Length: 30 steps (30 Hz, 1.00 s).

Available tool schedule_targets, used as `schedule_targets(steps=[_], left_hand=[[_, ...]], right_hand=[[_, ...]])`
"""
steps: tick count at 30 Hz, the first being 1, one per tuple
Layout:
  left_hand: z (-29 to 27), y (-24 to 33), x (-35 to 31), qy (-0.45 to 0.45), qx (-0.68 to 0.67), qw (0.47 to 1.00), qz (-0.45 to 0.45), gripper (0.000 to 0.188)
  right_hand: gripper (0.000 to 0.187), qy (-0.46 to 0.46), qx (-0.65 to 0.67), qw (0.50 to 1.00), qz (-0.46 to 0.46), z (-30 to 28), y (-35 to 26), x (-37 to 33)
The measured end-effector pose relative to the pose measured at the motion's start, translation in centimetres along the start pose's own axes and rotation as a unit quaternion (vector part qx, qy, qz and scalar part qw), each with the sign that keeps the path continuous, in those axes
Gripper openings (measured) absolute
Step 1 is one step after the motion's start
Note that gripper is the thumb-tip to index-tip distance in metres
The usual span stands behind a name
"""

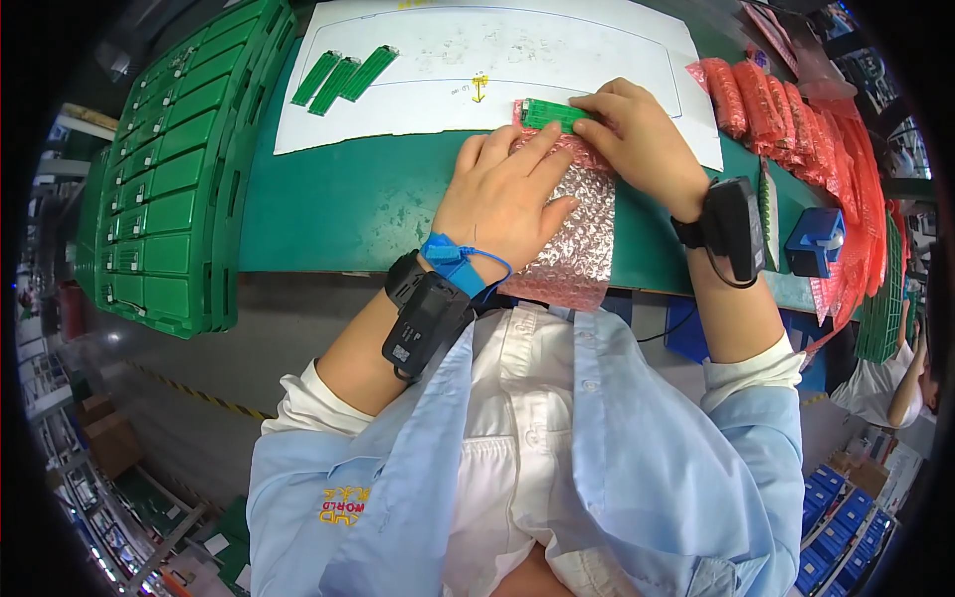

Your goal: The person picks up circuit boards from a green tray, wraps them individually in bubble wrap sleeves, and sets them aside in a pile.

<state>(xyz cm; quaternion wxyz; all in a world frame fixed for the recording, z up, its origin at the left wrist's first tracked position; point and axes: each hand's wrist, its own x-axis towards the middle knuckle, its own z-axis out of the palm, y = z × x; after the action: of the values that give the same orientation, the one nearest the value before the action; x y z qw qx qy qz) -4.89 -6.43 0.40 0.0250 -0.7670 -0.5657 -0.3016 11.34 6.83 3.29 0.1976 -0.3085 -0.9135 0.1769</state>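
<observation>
Trays (165, 206) left, sheet (433, 62) behind bag (582, 234), bundles (758, 98) right

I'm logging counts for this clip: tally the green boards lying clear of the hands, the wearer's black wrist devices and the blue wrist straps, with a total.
Green boards clear of the hands: 3
Black wrist devices: 2
Blue wrist strap: 1
Total: 6

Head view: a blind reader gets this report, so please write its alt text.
The right hand pinches a green board at the far end of some bubble wrap, with the left hand laid on the wrap. Three more boards lie on a white sheet on the green table; green crates stand at left, red packs at right.
</observation>
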Motion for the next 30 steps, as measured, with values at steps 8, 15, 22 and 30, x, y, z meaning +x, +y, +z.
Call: schedule_targets(steps=[8,15,22,30], left_hand=[[-0.3,0.2,0.7,0.013,-0.022,1.0,0.004,0.037],[-1.1,0.8,0.9,0.067,-0.027,0.997,0.029,0.028],[-0.9,1.3,0.0,-0.007,0.008,1.0,0.021,0.029],[-1.7,1.4,0.6,-0.018,0.025,0.999,0.04,0.034]], right_hand=[[0.01,-0.04,0.004,0.999,0.035,-1.9,-2.1,0.3],[0.008,0.017,-0.002,1.0,-0.013,-1.1,-2.8,-1.5],[0.013,0.036,0.017,0.997,-0.06,-0.9,-3.1,-3.5],[0.018,0.045,-0.064,0.996,-0.034,-0.5,-4.6,-5.1]])
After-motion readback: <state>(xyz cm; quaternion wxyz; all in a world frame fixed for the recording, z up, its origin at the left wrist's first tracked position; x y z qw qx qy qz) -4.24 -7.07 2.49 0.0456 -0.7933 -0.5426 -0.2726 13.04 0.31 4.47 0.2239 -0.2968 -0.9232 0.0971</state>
